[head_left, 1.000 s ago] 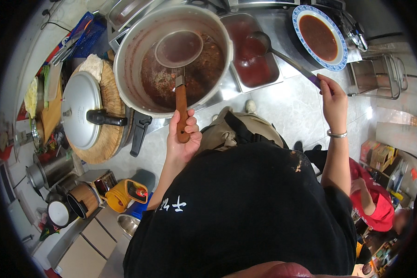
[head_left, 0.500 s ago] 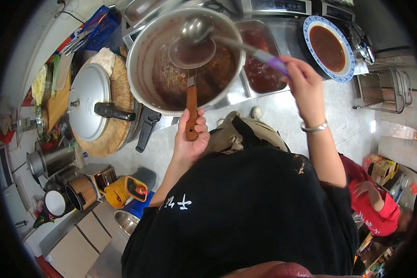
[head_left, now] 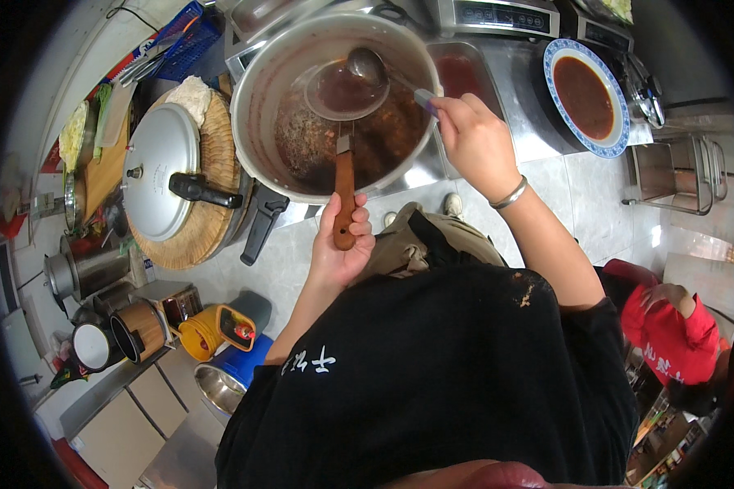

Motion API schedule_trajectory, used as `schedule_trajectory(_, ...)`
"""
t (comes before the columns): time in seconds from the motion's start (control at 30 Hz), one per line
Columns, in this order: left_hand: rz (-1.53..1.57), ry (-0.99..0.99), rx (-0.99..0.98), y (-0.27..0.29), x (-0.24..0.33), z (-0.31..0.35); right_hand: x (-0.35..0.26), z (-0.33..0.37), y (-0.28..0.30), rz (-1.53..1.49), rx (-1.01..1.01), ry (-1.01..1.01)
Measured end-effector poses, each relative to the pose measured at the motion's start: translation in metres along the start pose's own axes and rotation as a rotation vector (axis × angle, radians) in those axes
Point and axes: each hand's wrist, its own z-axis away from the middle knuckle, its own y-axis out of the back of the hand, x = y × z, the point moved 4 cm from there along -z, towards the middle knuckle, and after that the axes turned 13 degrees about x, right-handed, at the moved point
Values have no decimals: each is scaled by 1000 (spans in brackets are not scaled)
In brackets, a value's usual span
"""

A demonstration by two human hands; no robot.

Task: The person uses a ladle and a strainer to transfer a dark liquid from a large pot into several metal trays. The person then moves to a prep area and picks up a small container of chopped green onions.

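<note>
My left hand (head_left: 341, 243) is closed round the wooden handle of a strainer (head_left: 345, 189). The strainer's round bowl sits over the inside of a large metal pot (head_left: 257, 155), with dark reddish liquid in it. Closed on the purple-grey handle of a metal ladle (head_left: 368, 67), my right hand (head_left: 475, 134) is at the pot's right rim. The ladle's bowl rests in or just above the strainer's upper right part; which, I cannot tell. Brown liquid with sediment (head_left: 383, 147) lies in the pot below.
A metal tray of red liquid (head_left: 458, 72) stands right of the pot. Farther right is a blue-rimmed oval dish (head_left: 621, 122) of brown sauce. A pressure-cooker lid (head_left: 159, 175) lies on a round wooden board (head_left: 220, 171) at left. Another person in red (head_left: 669, 330) stands at lower right.
My right hand has moved left and slightly down, bringing the ladle's bowl from above the strainer's rim to the strainer. My left hand still holds the strainer in nearly the same place.
</note>
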Motion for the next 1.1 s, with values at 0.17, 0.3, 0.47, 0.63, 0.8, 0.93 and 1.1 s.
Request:
schedule_trajectory(0.17,-16,1,19,1,0,0,18,-3,-3,-171,50,-257)
schedule_trajectory(0.3,-9,3,50,2,0,0,32,1,9,-316,-70,-665)
schedule_trajectory(0.47,-32,-20,50,2,1,-1,29,2,45,-521,-35,-939)
schedule_trajectory(0.63,-12,-27,59,3,1,-1,28,2,104,-574,57,-911)
schedule_trajectory(0.8,-26,-3,36,1,2,-5,36,11,166,-500,206,-914)
schedule_trajectory(0.93,-1,19,48,3,4,-3,46,25,199,-415,270,-885)
schedule_trajectory(1.1,1,32,59,4,6,-3,75,52,197,-284,262,-925)
